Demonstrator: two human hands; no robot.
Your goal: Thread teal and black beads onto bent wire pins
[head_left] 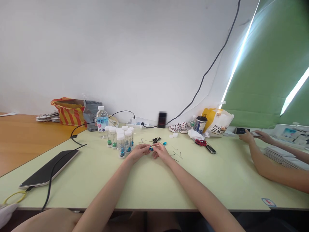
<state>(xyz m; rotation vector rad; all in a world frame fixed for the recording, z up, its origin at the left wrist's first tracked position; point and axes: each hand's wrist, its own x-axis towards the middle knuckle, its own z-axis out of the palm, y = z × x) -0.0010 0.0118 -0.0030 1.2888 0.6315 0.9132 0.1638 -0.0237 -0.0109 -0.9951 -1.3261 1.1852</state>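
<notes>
My left hand (138, 152) and my right hand (161, 152) meet over the table, both closed. Pinched between their fingertips is a small blue part (151, 148), mostly covered by the fingers. Just beyond the hands lie several small black parts (156, 140) and another blue piece (164, 143). Thin metal rods (178, 156) are scattered to the right of my right hand. Left of my left hand stand several clear tubes (121, 146) with white caps, holding blue or green pieces. Two or so loose white caps (173, 135) rest farther back.
A tablet-like device (49, 169) with a black cable lies at left. Behind are a water bottle (102, 122), striped bag (70, 112), power strip (141, 124) and lidded cup (201, 124). Red-handled scissors (200, 142) lie right. Another person's hands (247, 136) work near stacked white boxes (282, 154).
</notes>
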